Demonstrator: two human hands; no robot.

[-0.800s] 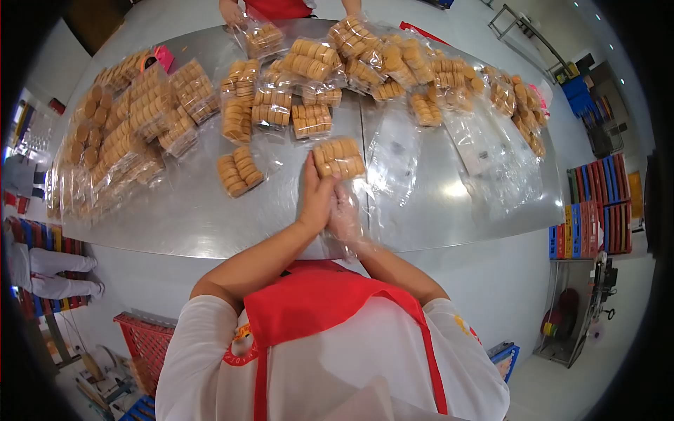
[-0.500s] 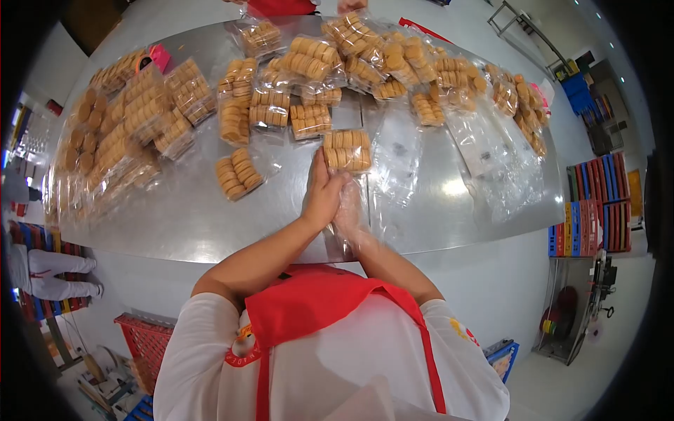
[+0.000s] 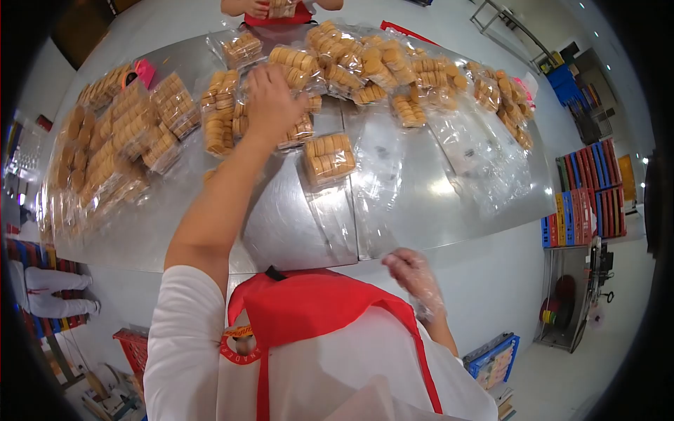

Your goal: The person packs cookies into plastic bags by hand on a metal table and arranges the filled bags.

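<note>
My left hand [image 3: 272, 104] reaches over the bags of round biscuits in the middle of the steel table [image 3: 274, 228], its fingers spread on or just above a bag [image 3: 293, 62]; whether it grips anything is hidden. My right hand [image 3: 414, 277], in a clear plastic glove, is off the table's front edge with fingers curled, and what it may hold is too small to tell. A bag of biscuits [image 3: 330, 158] lies flat between them, its clear open end towards me.
Piled biscuit bags [image 3: 112, 154] cover the table's left side, and more [image 3: 421, 70] lie at the back right. Empty clear bags [image 3: 477, 154] lie at the right. Across the table a person's hands [image 3: 260, 8] hold a biscuit bag. Coloured crates [image 3: 586, 210] stand far right.
My hands have parted and let go of the biscuit bag, which now lies on the table. My left hand has moved forward and left, my right hand back and right. The other person's hands have come together.
</note>
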